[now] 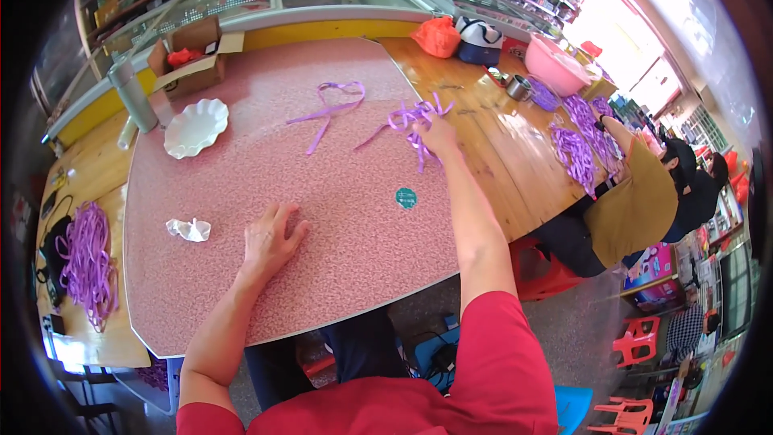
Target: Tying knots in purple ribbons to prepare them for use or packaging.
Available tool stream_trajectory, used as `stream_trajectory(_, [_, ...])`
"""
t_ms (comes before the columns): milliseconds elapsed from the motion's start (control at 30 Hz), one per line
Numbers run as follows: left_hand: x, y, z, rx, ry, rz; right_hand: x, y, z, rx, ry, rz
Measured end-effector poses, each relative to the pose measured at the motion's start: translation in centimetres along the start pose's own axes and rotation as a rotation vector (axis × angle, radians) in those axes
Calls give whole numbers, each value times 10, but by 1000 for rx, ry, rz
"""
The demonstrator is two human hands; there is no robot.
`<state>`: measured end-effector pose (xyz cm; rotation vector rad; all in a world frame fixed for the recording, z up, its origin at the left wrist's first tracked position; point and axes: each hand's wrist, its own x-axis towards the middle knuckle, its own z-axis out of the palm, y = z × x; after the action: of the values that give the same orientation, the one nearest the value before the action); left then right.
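My right hand reaches to the table's far right edge, its fingers closed on a small tangle of purple ribbons. Some ribbon ends stick up past the fingers and others trail down onto the pink patterned tabletop. To the left of that tangle, a loose purple ribbon lies in a loop with its tails crossing. My left hand rests palm down near the middle of the tabletop, fingers apart and holding nothing. Left of it lies a crumpled white tissue. A round green sticker sits below my right hand.
A scalloped white dish, a grey-green bottle and an open cardboard box stand far left. Purple ribbon bundles lie on the left wooden table and the right one. A co-worker in a mustard top sits at right.
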<state>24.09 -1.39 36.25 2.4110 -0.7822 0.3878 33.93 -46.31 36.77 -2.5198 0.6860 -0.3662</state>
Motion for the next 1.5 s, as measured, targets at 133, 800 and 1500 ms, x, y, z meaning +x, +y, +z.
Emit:
stream_trajectory(133, [5, 5, 3, -20, -25, -6, 6, -9, 8, -124, -154, -564])
stream_trajectory(800, [0, 6, -10, -60, -111, -104, -19, -189, 99, -288, -90, -635])
stream_trajectory(1500, [4, 13, -12, -348, 125, -122, -112, -171, -195, 613, -150, -463])
